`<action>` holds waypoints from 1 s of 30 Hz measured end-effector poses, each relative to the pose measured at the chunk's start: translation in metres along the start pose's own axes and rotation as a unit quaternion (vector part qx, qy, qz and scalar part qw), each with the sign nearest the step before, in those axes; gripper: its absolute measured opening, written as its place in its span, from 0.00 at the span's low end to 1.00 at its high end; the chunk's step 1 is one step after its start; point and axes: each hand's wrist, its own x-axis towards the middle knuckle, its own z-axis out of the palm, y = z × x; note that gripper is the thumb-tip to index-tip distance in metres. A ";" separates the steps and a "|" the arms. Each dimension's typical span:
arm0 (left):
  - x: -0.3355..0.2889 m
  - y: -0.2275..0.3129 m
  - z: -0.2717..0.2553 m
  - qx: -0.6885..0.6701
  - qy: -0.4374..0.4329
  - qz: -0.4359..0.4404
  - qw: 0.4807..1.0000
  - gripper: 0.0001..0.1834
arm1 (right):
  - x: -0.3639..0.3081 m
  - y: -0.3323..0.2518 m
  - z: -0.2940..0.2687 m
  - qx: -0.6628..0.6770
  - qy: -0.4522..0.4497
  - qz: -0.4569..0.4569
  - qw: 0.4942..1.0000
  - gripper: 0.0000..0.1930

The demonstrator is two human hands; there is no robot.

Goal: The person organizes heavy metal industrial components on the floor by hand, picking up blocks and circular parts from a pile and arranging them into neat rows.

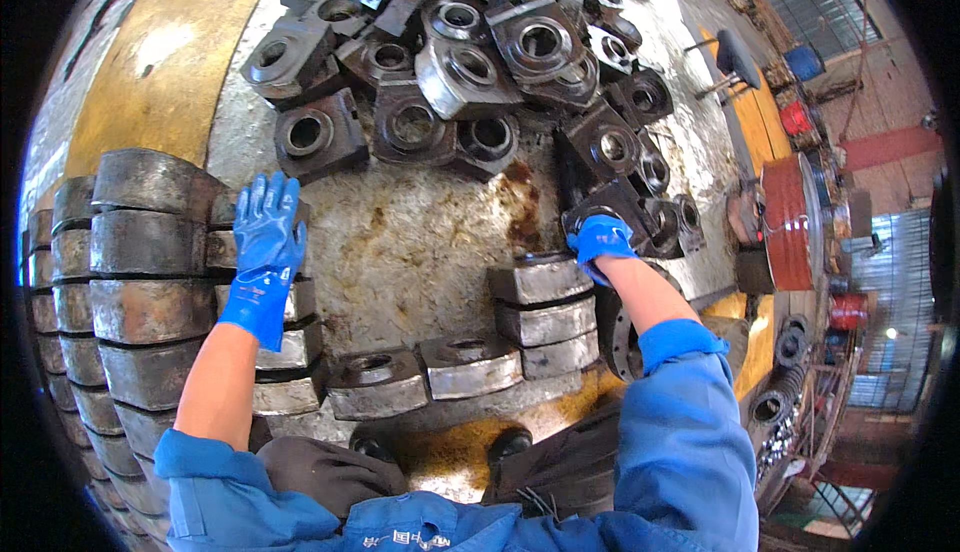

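My left hand, in a blue rubber glove, lies flat with its fingers stretched out over a row of metal blocks beside the tall stacks on the left. Nothing shows in its grasp. On the right, my gloved right hand has its fingers curled over the near side of a dark metal block with a round hole. Its fingertips are partly hidden against that block. Just nearer than this hand stands a short stack of blocks.
A heap of similar holed blocks covers the far middle. Tall stacks of curved-faced blocks line the left. Two holed blocks lie before my feet. A dark flange ring leans beside my right forearm. Farther right stands a red drum.
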 end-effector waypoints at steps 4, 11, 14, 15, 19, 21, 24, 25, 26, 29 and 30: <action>-0.013 -0.015 -0.013 0.007 0.002 -0.015 1.000 0.43 | -0.016 -0.089 -0.115 -0.185 -0.270 0.006 0.945 0.24; -0.005 -0.005 -0.010 -0.004 0.010 -0.004 1.000 0.42 | -0.012 0.018 -0.019 0.412 -0.024 -0.059 0.909 0.15; -0.003 -0.003 -0.014 -0.005 0.007 -0.006 1.000 0.41 | -0.016 0.025 -0.005 0.588 -0.128 0.022 0.799 0.16; -0.005 -0.005 -0.017 -0.004 0.003 -0.009 1.000 0.41 | -0.018 0.015 -0.010 0.531 -0.123 0.031 0.838 0.22; -0.008 -0.008 -0.014 0.008 -0.001 -0.010 1.000 0.40 | 0.005 -0.013 0.006 0.260 -0.109 0.073 0.957 0.29; -0.004 0.000 -0.006 0.001 0.007 0.009 1.000 0.40 | 0.016 0.021 0.040 0.312 -0.137 0.078 0.937 0.32; -0.005 -0.006 -0.006 0.021 0.001 0.003 1.000 0.42 | 0.013 0.007 0.026 0.282 -0.123 0.083 0.948 0.32; -0.005 -0.005 -0.005 0.022 0.000 0.002 1.000 0.43 | 0.010 0.007 0.023 0.303 -0.128 0.098 0.939 0.33; -0.005 -0.004 -0.004 0.022 0.000 0.001 1.000 0.43 | 0.011 0.012 0.023 0.299 -0.147 0.099 0.938 0.33; -0.004 -0.004 0.000 0.020 0.009 0.003 1.000 0.42 | -0.001 0.014 0.000 0.314 -0.185 0.068 0.929 0.34; -0.006 -0.008 0.001 0.023 0.011 0.000 1.000 0.42 | 0.002 0.011 -0.004 0.376 -0.189 0.066 0.905 0.31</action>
